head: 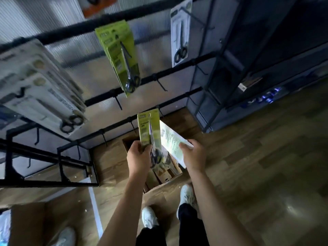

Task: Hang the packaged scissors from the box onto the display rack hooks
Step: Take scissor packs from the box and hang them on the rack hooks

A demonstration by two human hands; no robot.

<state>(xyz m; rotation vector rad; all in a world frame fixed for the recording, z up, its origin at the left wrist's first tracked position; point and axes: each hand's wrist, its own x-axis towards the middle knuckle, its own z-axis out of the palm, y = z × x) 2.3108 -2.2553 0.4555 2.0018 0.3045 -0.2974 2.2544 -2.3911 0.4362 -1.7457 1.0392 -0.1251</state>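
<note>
Left hand (139,155): pinches green scissors pack (148,130) by its lower end, long axis upright.
Right hand (192,155): grips second pack (173,141), back showing.
Green hanging stack (120,55): above the left grip, well apart.
Box (164,176): below both hands.

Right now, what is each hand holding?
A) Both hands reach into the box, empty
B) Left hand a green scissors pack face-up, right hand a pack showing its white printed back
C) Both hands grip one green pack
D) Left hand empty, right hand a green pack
B: the left hand grips the green scissors pack at its lower end, while the right hand holds a second pack turned to its white printed back.
</note>
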